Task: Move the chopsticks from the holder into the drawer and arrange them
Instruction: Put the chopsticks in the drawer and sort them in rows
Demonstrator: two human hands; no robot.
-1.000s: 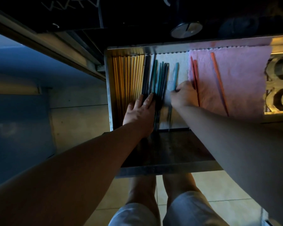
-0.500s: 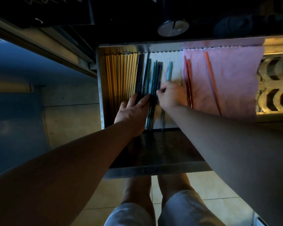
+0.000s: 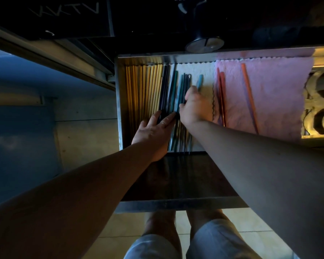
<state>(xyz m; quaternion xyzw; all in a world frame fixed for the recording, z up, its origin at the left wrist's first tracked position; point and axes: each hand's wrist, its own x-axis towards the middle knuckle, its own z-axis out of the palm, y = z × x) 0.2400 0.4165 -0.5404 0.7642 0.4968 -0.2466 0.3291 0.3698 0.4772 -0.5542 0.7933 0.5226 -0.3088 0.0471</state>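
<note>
The drawer [image 3: 118, 101] stands open, yellow chopsticks [image 3: 144, 94] packed against its left wall. The left hand [image 3: 153, 131] lies flat, fingers spread, on dark chopsticks [image 3: 166, 86]; the right hand [image 3: 195, 107] pinches teal chopsticks [image 3: 180, 90] beside bare white liner [image 3: 206, 71].

Head cam, looks down, close over open drawer [image 3: 120, 101]

Home kitchen. Pulled-out metal drawer [image 3: 120, 101] holds sorted chopsticks [image 3: 146, 90] on cloth liners [image 3: 269, 90]; dark countertop [image 3: 157, 25] above; tiled floor [image 3: 251, 221] below; cabinet front [image 3: 22, 128] at left.
</note>
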